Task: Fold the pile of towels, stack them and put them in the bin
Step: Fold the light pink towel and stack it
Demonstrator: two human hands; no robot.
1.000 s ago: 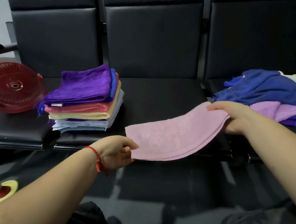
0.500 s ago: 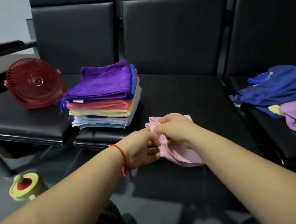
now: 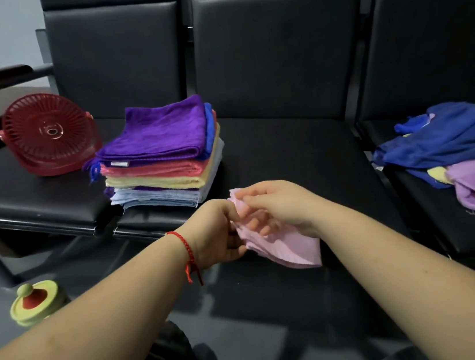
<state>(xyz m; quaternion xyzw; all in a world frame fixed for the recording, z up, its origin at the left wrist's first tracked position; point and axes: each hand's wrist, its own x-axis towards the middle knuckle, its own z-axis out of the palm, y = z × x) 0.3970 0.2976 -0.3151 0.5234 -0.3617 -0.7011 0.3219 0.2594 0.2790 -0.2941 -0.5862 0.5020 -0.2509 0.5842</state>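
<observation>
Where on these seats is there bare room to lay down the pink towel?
The middle seat is bare between the folded stack and the loose pile on the right-hand seat. A smaller bare strip lies in front of the red fan. The right-hand seat is crowded, as is the stack's corner.

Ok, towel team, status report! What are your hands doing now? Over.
Left hand and right hand both pinching the pink towel, mid-fold. Folded stack waiting on the seat. Unfolded pile off right. Nothing in the way.
</observation>
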